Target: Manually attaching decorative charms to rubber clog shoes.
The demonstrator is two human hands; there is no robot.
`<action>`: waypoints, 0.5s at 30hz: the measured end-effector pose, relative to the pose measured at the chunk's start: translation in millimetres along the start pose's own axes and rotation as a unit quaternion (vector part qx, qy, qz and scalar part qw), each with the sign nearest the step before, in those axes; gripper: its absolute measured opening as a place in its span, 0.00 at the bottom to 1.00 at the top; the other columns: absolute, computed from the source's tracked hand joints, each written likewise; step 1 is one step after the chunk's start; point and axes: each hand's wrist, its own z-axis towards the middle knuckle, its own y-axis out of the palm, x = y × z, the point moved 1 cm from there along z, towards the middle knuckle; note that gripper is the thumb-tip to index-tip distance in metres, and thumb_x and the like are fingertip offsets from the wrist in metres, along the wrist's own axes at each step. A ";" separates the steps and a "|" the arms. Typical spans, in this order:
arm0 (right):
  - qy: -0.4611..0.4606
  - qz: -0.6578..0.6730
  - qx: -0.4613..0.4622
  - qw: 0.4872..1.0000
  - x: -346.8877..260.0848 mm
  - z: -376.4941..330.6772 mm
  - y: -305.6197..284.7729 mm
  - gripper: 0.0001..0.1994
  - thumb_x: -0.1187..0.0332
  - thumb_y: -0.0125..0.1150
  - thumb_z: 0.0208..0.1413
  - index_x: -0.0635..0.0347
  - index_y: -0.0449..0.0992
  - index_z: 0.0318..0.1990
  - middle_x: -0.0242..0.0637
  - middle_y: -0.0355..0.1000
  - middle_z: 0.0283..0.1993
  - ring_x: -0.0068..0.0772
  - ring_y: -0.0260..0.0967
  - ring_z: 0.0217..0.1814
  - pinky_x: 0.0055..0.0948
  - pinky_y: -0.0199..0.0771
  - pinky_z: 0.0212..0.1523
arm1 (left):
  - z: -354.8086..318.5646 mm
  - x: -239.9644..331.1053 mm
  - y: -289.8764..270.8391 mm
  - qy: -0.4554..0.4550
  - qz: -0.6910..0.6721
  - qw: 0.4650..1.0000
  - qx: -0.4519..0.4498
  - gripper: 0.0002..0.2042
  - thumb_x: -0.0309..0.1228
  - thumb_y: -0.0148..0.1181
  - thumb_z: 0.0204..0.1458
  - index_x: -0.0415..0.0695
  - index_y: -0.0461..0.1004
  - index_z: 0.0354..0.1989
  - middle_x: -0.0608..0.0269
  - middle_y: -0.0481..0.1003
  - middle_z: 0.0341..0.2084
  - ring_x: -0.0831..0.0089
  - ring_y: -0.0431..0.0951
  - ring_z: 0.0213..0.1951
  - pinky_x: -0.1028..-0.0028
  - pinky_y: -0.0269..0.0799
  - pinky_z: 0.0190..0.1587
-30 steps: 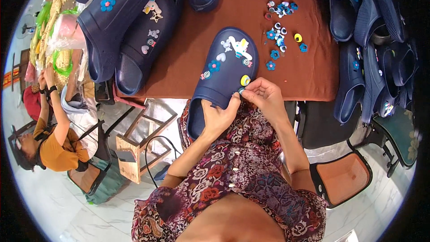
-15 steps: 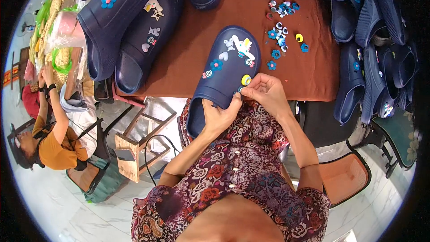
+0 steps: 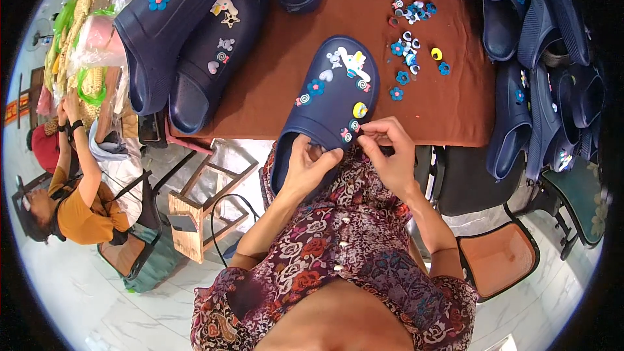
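A navy clog [image 3: 311,109], toe pointing away from me, rests partly on the table's front edge. My left hand [image 3: 311,166] grips it at the foot opening, fingers curled inside and thumb over the rim. Its top carries a white character charm [image 3: 354,64], a grey mouse charm, a pale heart, a blue flower [image 3: 316,87], a round yellow charm [image 3: 360,110] and several swirl candy charms. At the clog's right edge, my right hand [image 3: 392,149] pinches with thumb and forefinger beside a swirl candy charm [image 3: 354,125]; the fingertips partly hide its end.
Loose charms [image 3: 411,49] lie in a scattered group on the brown tablecloth [image 3: 279,58]. More navy clogs [image 3: 214,52] stand at the left, back and right [image 3: 509,114]. A person in an orange shirt [image 3: 84,214] works at the far left. Chairs and a wooden stool [image 3: 188,234] stand below.
My right hand has moved slightly down and right, uncovering two swirl candy charms near the clog's edge. My left thumb has shifted lower on the rim.
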 end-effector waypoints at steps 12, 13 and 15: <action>-0.005 0.024 -0.003 1.000 5.7 1.6 5.9 0.13 0.75 0.66 0.52 0.61 0.76 0.45 0.34 0.69 0.40 0.22 0.69 0.35 0.22 0.72 0.36 | 4.4 1.3 0.8 -0.053 -0.038 0.998 -0.004 0.30 0.26 0.63 0.49 0.28 0.57 0.58 0.53 0.70 0.51 0.69 0.71 0.52 0.70 0.64 0.58; 0.005 0.016 0.041 0.999 10.3 1.9 4.2 0.13 0.75 0.66 0.52 0.61 0.75 0.45 0.34 0.69 0.40 0.21 0.69 0.35 0.21 0.72 0.35 | 4.7 1.4 2.2 -0.040 -0.042 0.998 -0.002 0.30 0.27 0.64 0.49 0.28 0.57 0.58 0.53 0.70 0.51 0.69 0.71 0.53 0.70 0.64 0.58; 0.012 0.009 0.085 0.996 14.0 6.0 -0.9 0.13 0.75 0.66 0.53 0.61 0.75 0.46 0.34 0.69 0.40 0.21 0.69 0.35 0.21 0.72 0.35 | 4.2 6.6 7.0 -0.032 -0.050 0.998 0.001 0.30 0.27 0.64 0.50 0.28 0.57 0.58 0.53 0.70 0.51 0.69 0.71 0.53 0.70 0.64 0.58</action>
